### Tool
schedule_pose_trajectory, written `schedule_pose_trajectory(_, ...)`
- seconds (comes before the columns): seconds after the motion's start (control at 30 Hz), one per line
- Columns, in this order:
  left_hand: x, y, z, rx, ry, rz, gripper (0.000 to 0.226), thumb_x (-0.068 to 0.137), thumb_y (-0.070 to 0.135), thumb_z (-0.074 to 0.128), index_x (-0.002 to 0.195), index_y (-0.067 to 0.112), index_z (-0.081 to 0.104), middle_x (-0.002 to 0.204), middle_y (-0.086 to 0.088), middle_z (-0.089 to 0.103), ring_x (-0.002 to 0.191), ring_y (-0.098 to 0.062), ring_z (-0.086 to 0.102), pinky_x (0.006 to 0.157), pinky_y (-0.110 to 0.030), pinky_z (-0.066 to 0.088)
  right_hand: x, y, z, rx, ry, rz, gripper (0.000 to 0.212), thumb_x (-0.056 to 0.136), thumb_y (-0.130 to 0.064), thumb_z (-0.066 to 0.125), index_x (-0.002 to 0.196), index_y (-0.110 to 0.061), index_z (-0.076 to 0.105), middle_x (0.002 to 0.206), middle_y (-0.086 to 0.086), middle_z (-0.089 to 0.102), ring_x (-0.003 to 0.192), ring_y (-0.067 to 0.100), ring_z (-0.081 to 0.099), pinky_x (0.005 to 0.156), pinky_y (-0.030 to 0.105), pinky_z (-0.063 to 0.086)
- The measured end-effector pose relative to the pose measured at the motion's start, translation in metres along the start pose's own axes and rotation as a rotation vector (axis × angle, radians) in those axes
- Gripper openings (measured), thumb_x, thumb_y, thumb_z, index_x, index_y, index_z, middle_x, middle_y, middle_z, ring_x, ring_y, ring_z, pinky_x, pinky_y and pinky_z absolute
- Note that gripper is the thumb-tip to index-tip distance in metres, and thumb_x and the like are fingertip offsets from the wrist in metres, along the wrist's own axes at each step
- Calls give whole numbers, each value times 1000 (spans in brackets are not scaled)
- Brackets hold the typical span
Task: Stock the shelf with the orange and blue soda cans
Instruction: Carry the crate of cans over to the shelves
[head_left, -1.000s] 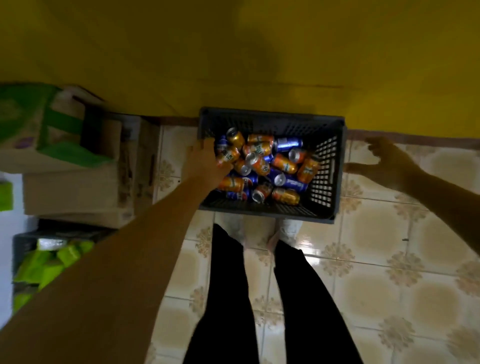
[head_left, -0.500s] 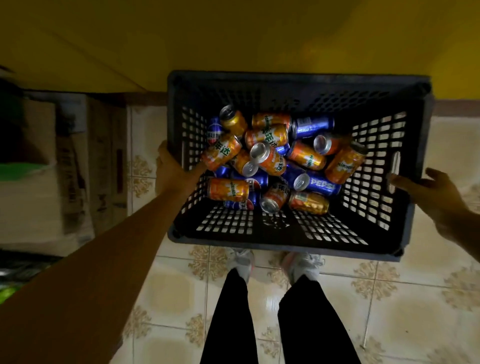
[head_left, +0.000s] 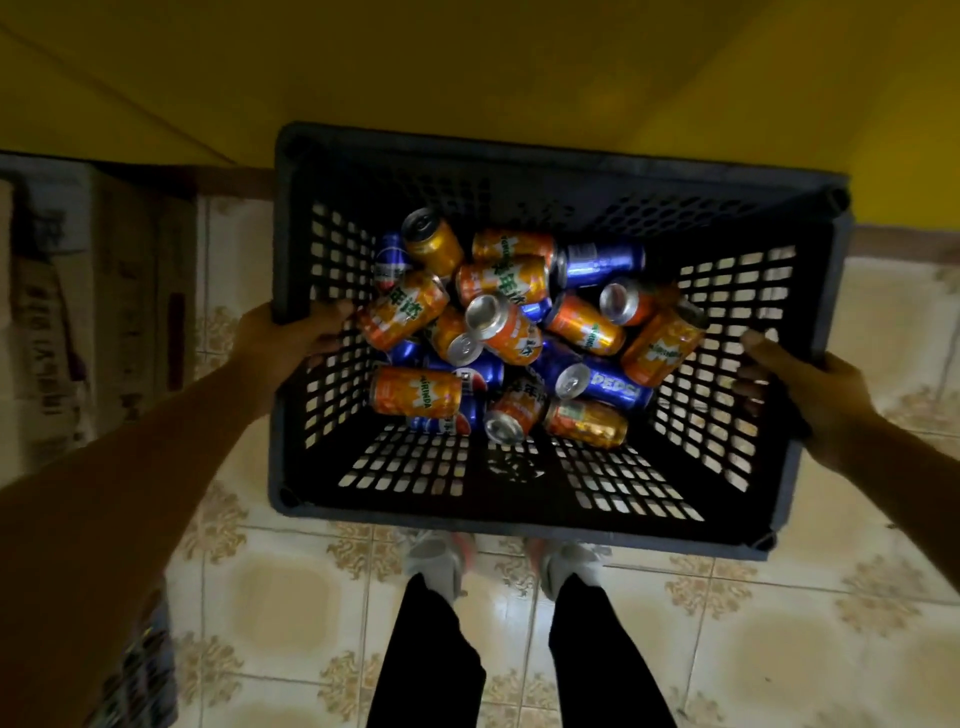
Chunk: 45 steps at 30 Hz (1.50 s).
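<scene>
Both hands are on the dark slatted crate (head_left: 810, 218) now: the left hand (head_left: 283, 340) curls its fingers over the left rim and the right hand (head_left: 810, 395) grips the right wall through the handle slot, holding it above the patterned floor tiles (head_left: 779, 639). Between the two hands, heaped toward the far side of the crate floor, lies a jumbled pile of shiny soda cans (head_left: 511, 332), orange ones with green lettering mixed with blue ones, mostly lying on their sides with silver ends showing. Left of the left hand stand cardboard boxes (head_left: 98, 291).
</scene>
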<state>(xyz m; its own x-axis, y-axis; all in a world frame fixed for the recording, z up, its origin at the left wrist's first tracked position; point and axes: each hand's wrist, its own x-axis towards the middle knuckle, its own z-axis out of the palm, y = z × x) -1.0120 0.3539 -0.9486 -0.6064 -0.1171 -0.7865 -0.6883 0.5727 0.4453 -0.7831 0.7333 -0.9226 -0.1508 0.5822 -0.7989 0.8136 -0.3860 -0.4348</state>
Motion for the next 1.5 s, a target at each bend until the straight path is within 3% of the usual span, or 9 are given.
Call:
schedule_pose_trajectory(0.13,2,9,-5,-99,-91,-97,24,79,33,74,94,17,66,94,-3,69,85,-17,67,85,-34,52,-6,-2,-1,-35,-40,-19,110,28,-66,86,119,-9,61,102,6,71,89,25,70,84,41,54)
schedule_pose_trajectory(0.23,-2,9,-3,-92,-76,-86,20,79,30,75,88,17,64,83,-1,64,73,-15,60,70,-27,50,-9,-6,2,-20,-42,-29,86,54,-49,83,125,-8,58,107,7,70,93,26,69,92,50,53)
schedule_pose_trajectory(0.33,-2,9,-2,-67,-36,-63,23,76,31,78,85,17,63,81,-2,64,70,-15,59,66,-27,50,-9,-6,3,-43,-20,-39,116,26,-66,86,124,-11,59,103,3,70,93,25,69,89,45,53)
schedule_pose_trajectory(0.4,-2,6,0,-40,-14,-32,26,75,33,79,89,18,63,89,-4,67,74,-16,62,71,-29,53,-9,-6,3,-31,-19,-49,135,8,-73,82,125,-12,58,102,1,70,93,24,69,88,44,53)
schedule_pose_trajectory(0.53,-4,-2,6,73,168,83,65,67,45,82,120,15,59,112,-4,67,97,-20,66,85,-42,56,-11,-8,3,-1,-27,-82,142,8,-71,83,135,-16,50,117,4,66,98,27,67,89,49,52)
schedule_pose_trajectory(0.8,-9,0,8,110,161,103,71,70,42,80,129,17,53,117,-4,66,99,-20,66,86,-43,55,-4,2,8,31,12,-88,70,73,-29,78,134,-15,47,123,6,63,101,28,65,89,47,53)
schedule_pose_trajectory(1.0,-17,7,4,107,161,77,68,71,39,80,128,16,53,117,-6,65,101,-23,65,87,-44,55,-3,1,8,33,42,-87,63,76,-29,78,130,-13,50,116,7,64,93,27,66,81,40,53)
schedule_pose_trajectory(1.2,-17,12,1,121,74,72,64,73,34,80,127,13,53,109,-8,66,85,-19,64,63,-27,51,-6,-4,5,4,9,-54,58,72,-29,80,122,-15,53,93,0,66,89,25,67,85,43,54)
schedule_pose_trajectory(1.5,-18,12,-5,135,19,83,85,64,52,79,133,15,48,119,-8,63,103,-24,62,84,-40,54,0,-4,-2,-51,-39,-22,53,71,-30,80,114,-10,57,103,11,67,98,33,65,87,44,53)
